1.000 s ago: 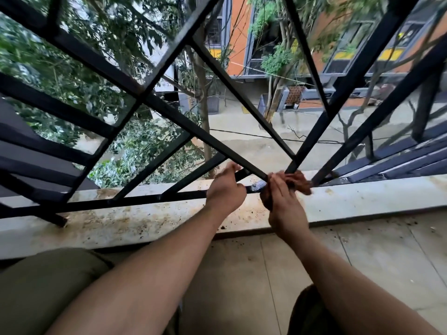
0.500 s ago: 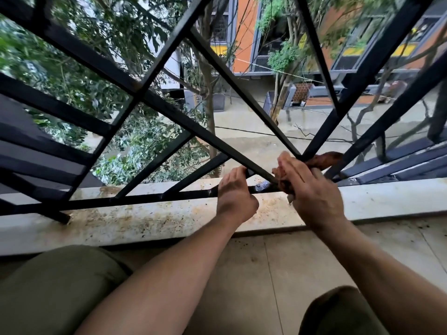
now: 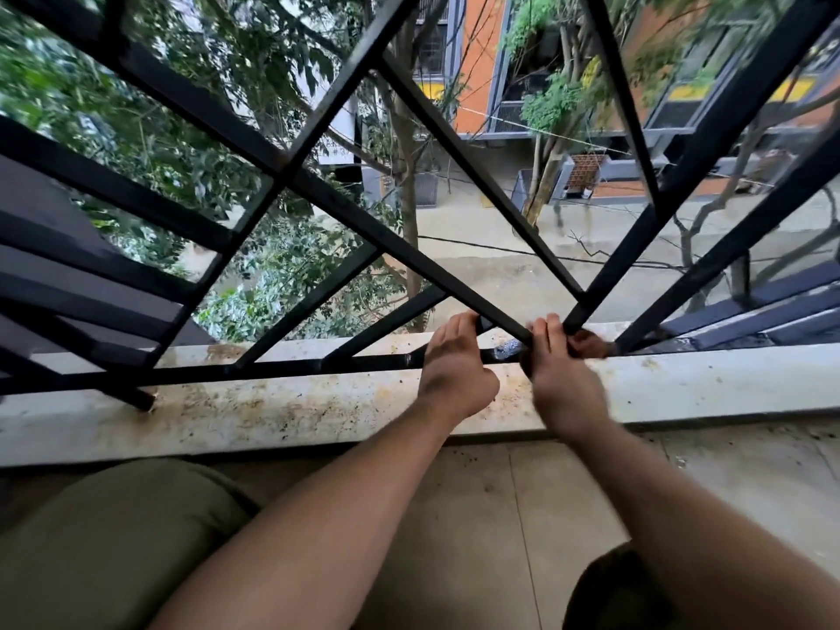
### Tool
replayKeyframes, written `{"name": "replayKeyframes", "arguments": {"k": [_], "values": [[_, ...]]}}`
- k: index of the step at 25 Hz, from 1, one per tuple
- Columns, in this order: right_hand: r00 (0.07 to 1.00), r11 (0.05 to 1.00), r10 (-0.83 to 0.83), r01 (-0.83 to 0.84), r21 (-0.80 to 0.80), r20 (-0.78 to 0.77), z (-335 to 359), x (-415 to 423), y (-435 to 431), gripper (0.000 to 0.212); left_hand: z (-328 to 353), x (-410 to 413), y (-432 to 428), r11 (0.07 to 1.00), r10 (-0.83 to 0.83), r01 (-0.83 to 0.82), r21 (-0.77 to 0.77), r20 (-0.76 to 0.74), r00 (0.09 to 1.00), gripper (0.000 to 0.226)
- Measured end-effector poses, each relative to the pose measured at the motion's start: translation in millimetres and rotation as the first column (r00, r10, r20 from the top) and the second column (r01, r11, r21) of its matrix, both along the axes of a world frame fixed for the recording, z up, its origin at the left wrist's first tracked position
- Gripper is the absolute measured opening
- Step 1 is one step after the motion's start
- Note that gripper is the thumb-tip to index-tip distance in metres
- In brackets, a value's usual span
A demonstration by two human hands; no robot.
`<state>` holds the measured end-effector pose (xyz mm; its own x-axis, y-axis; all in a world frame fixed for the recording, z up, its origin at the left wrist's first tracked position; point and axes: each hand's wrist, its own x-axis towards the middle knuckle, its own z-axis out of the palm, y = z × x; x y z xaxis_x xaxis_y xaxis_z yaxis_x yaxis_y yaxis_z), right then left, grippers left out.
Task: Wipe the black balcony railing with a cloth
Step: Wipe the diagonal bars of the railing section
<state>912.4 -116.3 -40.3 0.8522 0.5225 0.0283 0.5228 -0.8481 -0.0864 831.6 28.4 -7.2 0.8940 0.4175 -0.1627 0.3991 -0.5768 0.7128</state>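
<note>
Low on the railing (image 3: 345,206), left hand (image 3: 454,370) grips a bar (image 3: 282,366); right hand (image 3: 557,379) apparently clutches the cloth (image 3: 588,345).

Motion blur smears our right hand (image 3: 561,379), which covers most of the cloth (image 3: 590,346); only a brown fold shows just beyond its knuckles. On our left hand (image 3: 454,370), the fingertips vanish over the far side of the black railing (image 3: 272,369). The railing's bars run out of frame above and to either side of both hands.
</note>
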Motion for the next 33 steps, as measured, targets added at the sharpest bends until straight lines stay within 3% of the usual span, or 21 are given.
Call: {"name": "replayKeyframes", "arguments": {"k": [2, 4, 6, 7, 8, 9, 10, 11, 12, 14, 16, 17, 19, 21, 22, 24, 26, 28, 29, 31, 33], "values": [[0.967, 0.943, -0.157, 0.208, 0.261, -0.201, -9.7, -11.3, 27.4, 0.04, 10.4, 0.3, 3.2, 0.999, -0.022, 0.02, -0.034, -0.058, 0.998, 0.064], [0.82, 0.675, -0.245, 0.527, 0.516, -0.517, 1.0, -4.2, 39.7, 0.014, 14.7, -0.1, 6.4, 0.998, -0.064, 0.061, -0.029, -0.102, 0.993, 0.065], [0.669, 0.336, 0.019, 0.696, 0.635, -0.743, 17.6, -3.7, 38.9, 0.023, 8.3, 0.4, 8.4, 0.997, -0.072, 0.07, -0.025, -0.083, 0.994, 0.068], [0.696, 0.317, 0.116, 0.65, 0.691, -0.708, 24.3, -15.3, 34.5, 0.035, 6.3, 0.2, 8.3, 0.998, -0.056, 0.056, -0.011, -0.055, 0.997, 0.066], [0.808, 0.422, 0.119, 0.485, 0.766, -0.578, 24.5, -23.8, 33.0, 0.051, 4.5, 1.8, 8.9, 1.0, -0.026, 0.026, -0.009, -0.022, 0.999, 0.063], [0.921, 0.615, 0.098, 0.242, 0.75, -0.377, 17.8, -24.5, 28.2, 0.066, 4.8, 2.3, 7.5, 1.0, -0.006, 0.005, -0.021, -0.018, 1.0, 0.062], [0.971, 0.81, 0.112, 0.034, 0.586, -0.212, 7.0, -20.8, 17.2, 0.076, 6.4, 3.1, 5.7, 0.999, -0.014, 0.013, -0.031, -0.031, 0.999, 0.063], [0.987, 0.929, 0.06, -0.001, 0.371, -0.147, 1.4, -16.1, 9.2, 0.079, 9.1, 2.5, 4.7, 0.999, -0.03, 0.028, -0.033, -0.059, 0.998, 0.066], [0.985, 0.961, -0.054, 0.096, 0.258, -0.165, -1.9, -12.2, 7.9, 0.075, 10.3, 0.5, 4.0, 0.998, -0.052, 0.05, -0.026, -0.083, 0.995, 0.069], [0.91, 0.828, -0.204, 0.358, 0.433, -0.361, 4.2, -13.0, 31.2, 0.049, 9.8, 0.5, 7.1, 0.998, -0.054, 0.051, -0.046, -0.066, 0.996, 0.068], [0.882, 0.558, 0.006, 0.388, 0.734, -0.471, 16.2, -27.1, 52.7, 0.038, 7.0, 0.9, 10.5, 0.995, -0.066, 0.065, -0.078, -0.015, 0.998, 0.062], [0.901, 0.528, 0.12, 0.298, 0.796, -0.417, 15.4, -31.5, 55.9, 0.052, 10.1, -0.1, 14.2, 0.993, -0.081, 0.079, -0.092, -0.023, 0.996, 0.063], [0.918, 0.631, 0.197, 0.15, 0.761, -0.344, 10.6, -29.5, 39.6, 0.071, 22.7, -2.3, 23.5, 0.985, -0.129, 0.11, -0.134, -0.141, 0.982, 0.071], [0.903, 0.803, -0.017, 0.269, 0.532, -0.43, 4.4, -5.7, 18.2, 0.064, 41.7, -2.6, 34.3, 0.984, -0.171, 0.148, -0.097, -0.304, 0.937, 0.073], [0.85, 0.815, -0.135, 0.388, 0.431, -0.51, 11.2, -3.6, 18.9, 0.055, 53.5, -4.0, 38.8, 0.981, -0.196, 0.186, -0.06, -0.353, 0.915, 0.064], [0.775, 0.711, -0.136, 0.51, 0.485, -0.617, 44.1, -20.7, 51.4, 0.044, 79.8, -10.3, 48.6, 0.983, -0.169, 0.183, 0.006, -0.359, 0.918, 0.035], [0.86, 0.658, 0.108, 0.315, 0.684, -0.499, 86.8, -53.5, 85.8, 0.06, 101.6, -20.4, 58.2, 0.992, -0.082, 0.108, 0.069, -0.31, 0.947, 0.017], [0.894, 0.686, 0.23, 0.13, 0.715, -0.383, 95.0, -64.4, 86.8, 0.073, 112.1, -29.0, 64.4, 0.996, -0.001, 0.023, 0.085, -0.259, 0.966, 0.008], [0.894, 0.744, 0.217, 0.109, 0.66, -0.392, 92.2, -56.9, 73.9, 0.07, 117.5, -33.2, 66.6, 0.993, 0.029, 0.0, 0.117, -0.242, 0.97, 0.008], [0.906, 0.915, 0.051, 0.127, 0.384, -0.42, 78.7, -36.8, 41.7, 0.049, 119.4, -39.9, 72.8, 0.985, 0.052, -0.015, 0.173, -0.212, 0.976, 0.028], [0.921, 0.974, -0.048, 0.129, 0.187, -0.386, 98.5, -36.2, 47.1, 0.036, 122.5, -47.1, 79.3, 0.99, 0.01, 0.022, 0.138, -0.226, 0.974, 0.049]]}}
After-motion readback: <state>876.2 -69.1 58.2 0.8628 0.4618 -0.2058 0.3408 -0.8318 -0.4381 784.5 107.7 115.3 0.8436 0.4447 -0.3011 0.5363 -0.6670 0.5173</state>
